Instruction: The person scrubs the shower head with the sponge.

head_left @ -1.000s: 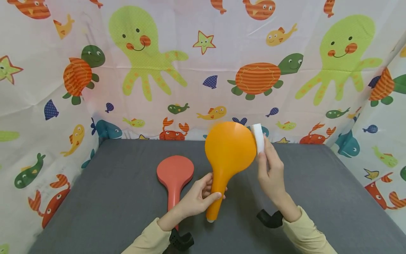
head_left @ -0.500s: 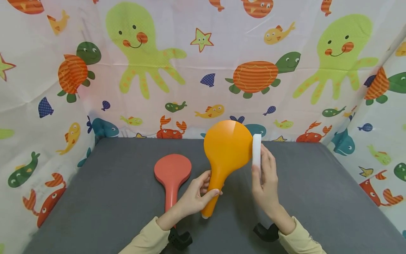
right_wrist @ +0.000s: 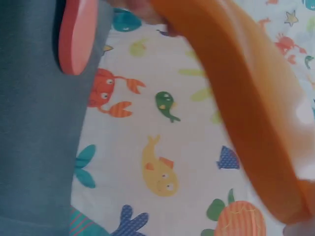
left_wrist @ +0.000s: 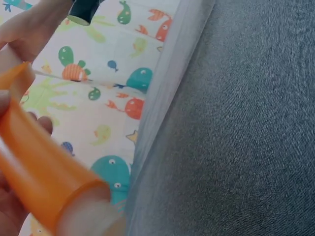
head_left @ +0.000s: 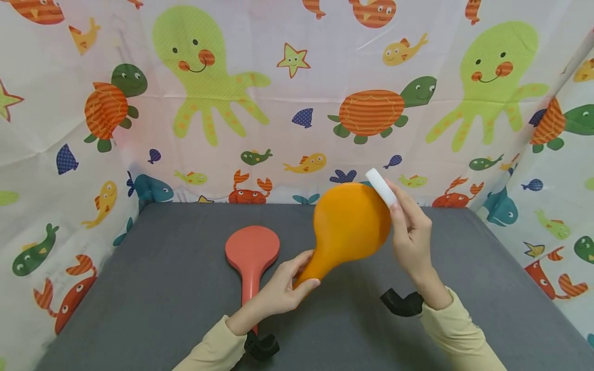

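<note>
In the head view an orange paddle (head_left: 350,221) with a round head is held up over the table, tilted to the right. My left hand (head_left: 285,288) grips its handle, thumb across the front. A white sponge block (head_left: 381,187) lies along the upper right edge of the paddle's head, pinched between the thumb and fingers of my right hand (head_left: 414,237). The left wrist view shows the orange handle (left_wrist: 44,167) close up, blurred, with a whitish end. Across the right wrist view runs the paddle's orange rim (right_wrist: 241,113); the sponge is hidden there.
A red paddle (head_left: 252,250) of similar shape lies on the grey cloth-covered table (head_left: 185,288), its handle partly behind my left wrist. A curtain (head_left: 278,113) printed with sea animals stands behind the table and along both sides.
The orange paddle has tipped clockwise, its head going right. My right hand first slid the sponge down the right edge, then brought it up to the upper right. The red paddle stays put.
</note>
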The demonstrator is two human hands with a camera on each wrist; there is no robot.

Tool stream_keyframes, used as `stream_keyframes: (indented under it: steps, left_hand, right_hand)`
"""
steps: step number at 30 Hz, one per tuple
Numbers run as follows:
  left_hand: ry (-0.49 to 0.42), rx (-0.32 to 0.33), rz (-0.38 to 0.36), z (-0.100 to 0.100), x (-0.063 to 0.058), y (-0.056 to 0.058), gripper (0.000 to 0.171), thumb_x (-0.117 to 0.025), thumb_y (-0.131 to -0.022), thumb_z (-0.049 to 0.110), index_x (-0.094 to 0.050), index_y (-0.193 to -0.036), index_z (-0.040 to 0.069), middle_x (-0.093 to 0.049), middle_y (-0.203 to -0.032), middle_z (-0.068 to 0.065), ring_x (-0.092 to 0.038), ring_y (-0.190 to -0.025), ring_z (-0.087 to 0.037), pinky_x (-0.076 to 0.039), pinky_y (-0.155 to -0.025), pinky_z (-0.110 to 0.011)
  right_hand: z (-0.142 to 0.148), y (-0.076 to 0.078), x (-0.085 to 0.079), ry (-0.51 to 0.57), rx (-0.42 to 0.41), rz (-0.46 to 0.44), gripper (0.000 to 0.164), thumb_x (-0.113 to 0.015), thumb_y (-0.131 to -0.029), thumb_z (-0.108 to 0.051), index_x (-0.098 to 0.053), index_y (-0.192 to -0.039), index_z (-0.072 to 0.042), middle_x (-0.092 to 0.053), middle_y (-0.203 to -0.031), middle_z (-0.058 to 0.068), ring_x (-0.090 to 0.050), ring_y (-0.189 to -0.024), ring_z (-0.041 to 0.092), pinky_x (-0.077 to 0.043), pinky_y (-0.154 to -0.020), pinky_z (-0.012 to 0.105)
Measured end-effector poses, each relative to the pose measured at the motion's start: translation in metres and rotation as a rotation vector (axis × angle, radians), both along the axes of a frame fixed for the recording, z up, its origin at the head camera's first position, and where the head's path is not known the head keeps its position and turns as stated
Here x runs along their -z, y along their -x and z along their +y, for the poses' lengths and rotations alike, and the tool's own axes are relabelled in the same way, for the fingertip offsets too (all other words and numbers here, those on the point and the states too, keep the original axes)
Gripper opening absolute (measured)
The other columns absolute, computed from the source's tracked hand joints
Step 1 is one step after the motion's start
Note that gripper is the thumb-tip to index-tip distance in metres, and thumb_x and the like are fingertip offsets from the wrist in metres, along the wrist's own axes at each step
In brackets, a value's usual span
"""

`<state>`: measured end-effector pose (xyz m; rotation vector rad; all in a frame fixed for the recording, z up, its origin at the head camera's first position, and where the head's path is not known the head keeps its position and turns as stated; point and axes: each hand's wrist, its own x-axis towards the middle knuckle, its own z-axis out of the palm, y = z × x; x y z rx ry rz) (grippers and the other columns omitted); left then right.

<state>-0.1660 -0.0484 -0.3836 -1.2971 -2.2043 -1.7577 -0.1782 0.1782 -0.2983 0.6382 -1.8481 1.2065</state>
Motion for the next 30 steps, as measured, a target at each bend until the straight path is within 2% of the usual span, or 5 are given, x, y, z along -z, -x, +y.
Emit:
stream_keyframes:
  steps: [6,11,17,23,30]
  left_hand:
    - [-0.025,-0.109,0.044,0.001,0.008,0.005,0.045,-0.058,-0.088,-0.005,-0.042,-0.13,-0.005,-0.057,-0.101,-0.014,-0.052,-0.079,-0.018,-0.048,-0.069,-0.028]
    - [0.078,-0.213,0.105,-0.003,0.02,0.013,0.047,-0.061,-0.09,0.007,-0.042,-0.133,0.006,-0.057,-0.102,-0.003,-0.051,-0.077,-0.013,-0.047,-0.068,-0.025]
    - [0.164,-0.208,0.22,0.002,0.024,0.011,0.047,-0.059,-0.091,0.01,-0.04,-0.134,0.003,-0.054,-0.116,-0.007,-0.052,-0.08,-0.014,-0.048,-0.073,-0.024]
    - [0.176,-0.196,0.234,0.008,0.027,0.009,0.044,-0.058,-0.091,0.007,-0.041,-0.131,0.005,-0.052,-0.111,-0.004,-0.05,-0.08,-0.011,-0.047,-0.073,-0.022]
    - [0.163,-0.203,0.221,0.007,0.027,0.009,0.043,-0.058,-0.091,0.007,-0.041,-0.131,0.004,-0.052,-0.111,-0.004,-0.05,-0.079,-0.012,-0.048,-0.071,-0.022]
  right_hand:
    - [0.012,-0.001,0.027,0.016,0.045,-0.061,0.039,-0.043,-0.088,0.014,-0.05,-0.126,0.011,-0.052,-0.124,0.027,-0.051,-0.11,0.011,-0.039,-0.096,0.019]
    - [0.028,0.009,0.052,0.015,0.056,-0.141,0.041,-0.045,-0.09,0.012,-0.05,-0.13,0.003,-0.053,-0.126,0.021,-0.051,-0.106,0.008,-0.04,-0.092,0.015]
    - [0.021,0.01,0.022,-0.073,0.051,-0.027,0.036,-0.049,-0.087,0.009,-0.057,-0.122,0.005,-0.056,-0.121,0.021,-0.05,-0.108,0.018,-0.04,-0.091,0.017]
    - [0.008,-0.001,-0.009,-0.172,0.008,0.068,0.03,-0.049,-0.085,0.005,-0.061,-0.111,0.011,-0.058,-0.115,0.026,-0.049,-0.104,0.031,-0.039,-0.086,0.02]
    - [0.048,0.014,0.036,-0.122,0.109,-0.226,0.034,-0.048,-0.094,-0.002,-0.055,-0.127,-0.001,-0.055,-0.126,0.014,-0.049,-0.112,0.004,-0.039,-0.09,0.012]
